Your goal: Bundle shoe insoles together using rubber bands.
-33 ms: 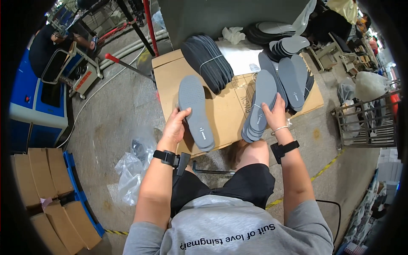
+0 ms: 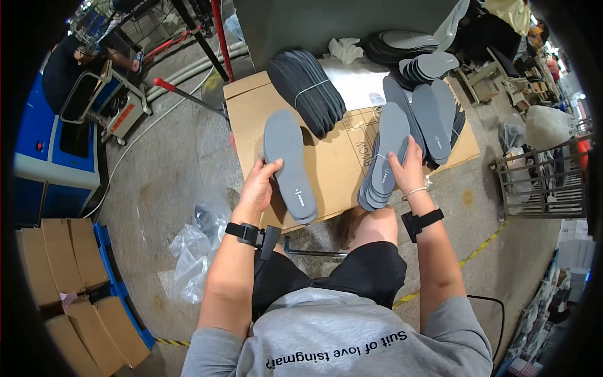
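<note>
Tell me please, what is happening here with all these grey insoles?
A person sits over a flattened cardboard sheet on the floor. The left hand holds a small stack of insoles by its edge. The right hand rests on a second stack lying on the cardboard. A tied bundle of dark insoles lies further back, and more loose insoles lie to the right.

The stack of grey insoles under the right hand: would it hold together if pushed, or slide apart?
The stack of insoles is already fanned at its lower end, so a push would probably shear the layers. The insoles look thin and light, likely bendy. The right hand pressing on top seems to steady them; the band may help.
</note>
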Tool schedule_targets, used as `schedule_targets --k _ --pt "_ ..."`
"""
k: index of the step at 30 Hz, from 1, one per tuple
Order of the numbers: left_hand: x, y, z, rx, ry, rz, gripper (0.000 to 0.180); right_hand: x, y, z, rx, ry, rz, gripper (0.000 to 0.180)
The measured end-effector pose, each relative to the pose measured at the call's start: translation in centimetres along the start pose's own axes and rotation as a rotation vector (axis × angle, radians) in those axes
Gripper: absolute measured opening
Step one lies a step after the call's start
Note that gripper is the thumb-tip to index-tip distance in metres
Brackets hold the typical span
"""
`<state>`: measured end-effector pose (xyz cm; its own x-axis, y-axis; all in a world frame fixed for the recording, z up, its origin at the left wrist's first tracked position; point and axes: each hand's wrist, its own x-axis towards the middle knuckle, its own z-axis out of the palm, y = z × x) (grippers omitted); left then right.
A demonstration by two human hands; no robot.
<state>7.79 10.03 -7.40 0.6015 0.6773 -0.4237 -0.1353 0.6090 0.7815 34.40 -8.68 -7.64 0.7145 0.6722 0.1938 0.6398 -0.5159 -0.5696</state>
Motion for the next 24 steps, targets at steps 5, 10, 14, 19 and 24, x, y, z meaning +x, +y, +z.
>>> schedule_targets --k 5,10,14,19,24 --pt "0.6 0.3 0.2 0.214 0.025 -0.008 0.044 0.2 0.1 -0.2 0.042 -0.031 0.016 0.066" --pt "0.9 1.3 0.0 0.294 -0.023 0.032 0.045 0.3 0.9 0.3 0.06 0.037 -0.082 0.068" --pt "0.3 1.4 -0.4 0.391 0.036 0.042 0.044 0.0 0.1 0.6 0.114 -0.004 -0.026 0.069" --pt "-0.9 0.8 -0.4 0.58 0.085 0.166 0.05 -2.1 0.5 -1.0 0.172 0.008 0.008 0.066" --pt "-1.7 -1.0 -4.7 0.599 0.222 0.1 0.055 -4.4 1.5 -1.7 0.351 0.069 0.072 0.052"
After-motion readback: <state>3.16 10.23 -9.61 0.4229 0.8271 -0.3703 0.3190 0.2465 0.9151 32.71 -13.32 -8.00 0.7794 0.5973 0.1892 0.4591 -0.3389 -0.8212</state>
